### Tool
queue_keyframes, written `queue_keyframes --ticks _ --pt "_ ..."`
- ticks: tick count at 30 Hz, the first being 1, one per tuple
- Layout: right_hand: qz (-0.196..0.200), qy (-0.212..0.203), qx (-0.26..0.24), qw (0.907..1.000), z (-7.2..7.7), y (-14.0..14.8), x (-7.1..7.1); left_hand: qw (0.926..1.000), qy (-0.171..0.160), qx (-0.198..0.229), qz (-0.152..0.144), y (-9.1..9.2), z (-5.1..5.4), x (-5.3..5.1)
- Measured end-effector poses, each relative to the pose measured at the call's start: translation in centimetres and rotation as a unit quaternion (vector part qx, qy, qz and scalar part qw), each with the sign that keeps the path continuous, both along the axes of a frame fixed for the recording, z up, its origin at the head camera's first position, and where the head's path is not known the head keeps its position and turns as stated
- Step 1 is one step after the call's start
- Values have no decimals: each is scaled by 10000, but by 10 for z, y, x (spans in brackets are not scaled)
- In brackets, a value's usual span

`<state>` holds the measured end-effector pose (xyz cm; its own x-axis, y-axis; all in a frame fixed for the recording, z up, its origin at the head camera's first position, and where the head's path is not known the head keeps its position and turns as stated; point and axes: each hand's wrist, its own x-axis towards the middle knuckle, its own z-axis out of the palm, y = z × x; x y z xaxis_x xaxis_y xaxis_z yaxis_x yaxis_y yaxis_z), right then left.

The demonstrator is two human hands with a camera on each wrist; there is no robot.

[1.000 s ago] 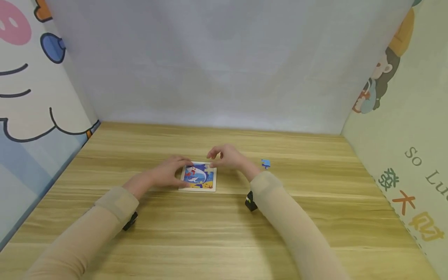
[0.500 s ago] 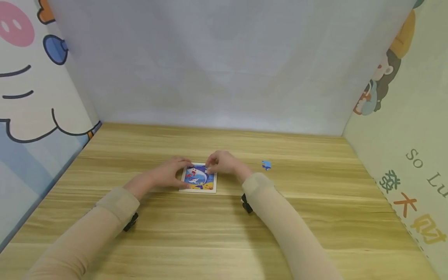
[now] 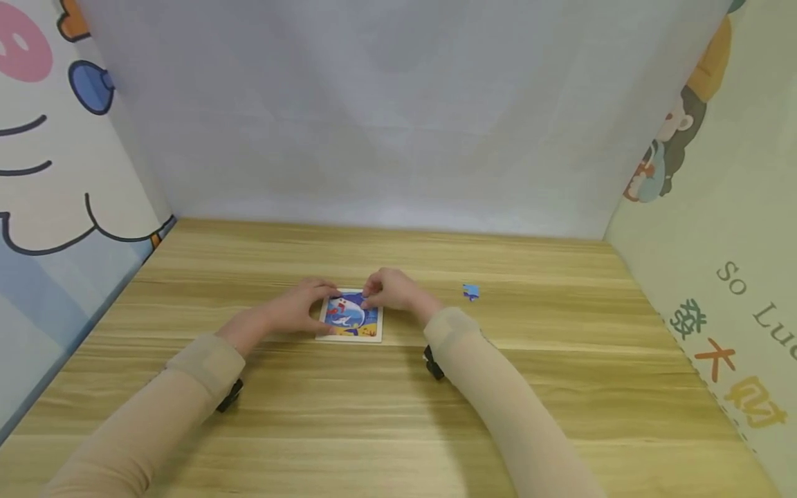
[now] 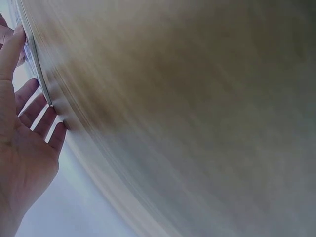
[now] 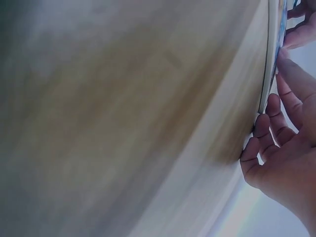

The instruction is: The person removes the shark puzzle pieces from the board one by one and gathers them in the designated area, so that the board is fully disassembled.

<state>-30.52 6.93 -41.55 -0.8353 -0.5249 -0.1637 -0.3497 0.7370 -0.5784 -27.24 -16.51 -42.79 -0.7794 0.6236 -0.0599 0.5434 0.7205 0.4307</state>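
Observation:
A small square jigsaw puzzle [image 3: 346,319] with a white border and a blue, white and yellow sea picture lies flat on the table. My left hand [image 3: 301,306] grips it along its left side, thumb at the near corner and fingers at the far one. In the left wrist view my left fingers [image 4: 30,94] line the board's edge. Over the puzzle's upper right part, my right hand [image 3: 394,289] has thumb and forefinger pinched together on what appears to be a puzzle piece, mostly hidden by the fingertips. A loose blue puzzle piece [image 3: 470,292] lies to the right.
The wood-grain table [image 3: 349,429] reaches back to a pale cloth backdrop [image 3: 398,138]. Printed panels with cartoon figures stand on both sides. A dark wrist camera [image 3: 434,362] hangs under the right sleeve and another [image 3: 231,395] under the left.
My right hand has come leftward and down onto the puzzle's upper right part, its thumb and forefinger closing together. The left hand and the loose piece have stayed put.

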Motion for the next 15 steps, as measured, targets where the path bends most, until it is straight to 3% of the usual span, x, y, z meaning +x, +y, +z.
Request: queue_keyframes --ticks 10,15 --pt "-265 -228 -434 9984 -1 2 0 10000 84 -15 -16 -1 -1 -1" --pt "-479 -328 -482 9972 0 1 1 9998 126 179 -36 -1 0 0"
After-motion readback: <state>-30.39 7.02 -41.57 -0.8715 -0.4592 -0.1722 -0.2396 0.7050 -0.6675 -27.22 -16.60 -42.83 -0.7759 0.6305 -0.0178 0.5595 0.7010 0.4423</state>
